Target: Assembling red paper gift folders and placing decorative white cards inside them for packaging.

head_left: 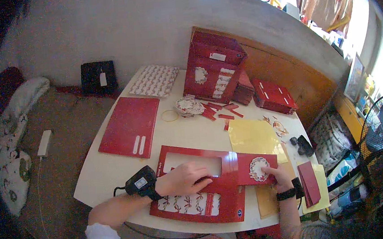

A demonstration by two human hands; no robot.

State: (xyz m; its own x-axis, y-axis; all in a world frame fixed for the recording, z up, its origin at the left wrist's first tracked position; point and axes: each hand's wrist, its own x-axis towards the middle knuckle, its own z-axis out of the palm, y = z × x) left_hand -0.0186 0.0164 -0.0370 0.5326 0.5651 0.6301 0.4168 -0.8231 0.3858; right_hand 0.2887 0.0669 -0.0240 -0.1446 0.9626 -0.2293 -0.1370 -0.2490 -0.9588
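Observation:
A red printed cardboard box blank [230, 208] with cut-out windows lies on the near part of the table. My left hand [185, 178] rests on its middle, beside the upper window, fingers stretched to the right and slightly apart. At the blank's right end, my right hand [280, 177] grips the red flap, thumb on top and the other fingers hidden beneath. Under that thumb is a round white wreath-patterned piece [257, 168], lying on the flap. Patterned white paper [184, 204] shows through the lower window.
Behind stand a tall red box [210, 75] and a stack of red card [274, 96]. Round wreath pieces [189, 106] and red scraps [217, 109] lie mid-table. A red panel [129, 126] is at left, yellow sheets [256, 137] at right, with a black fan [381, 136] beyond.

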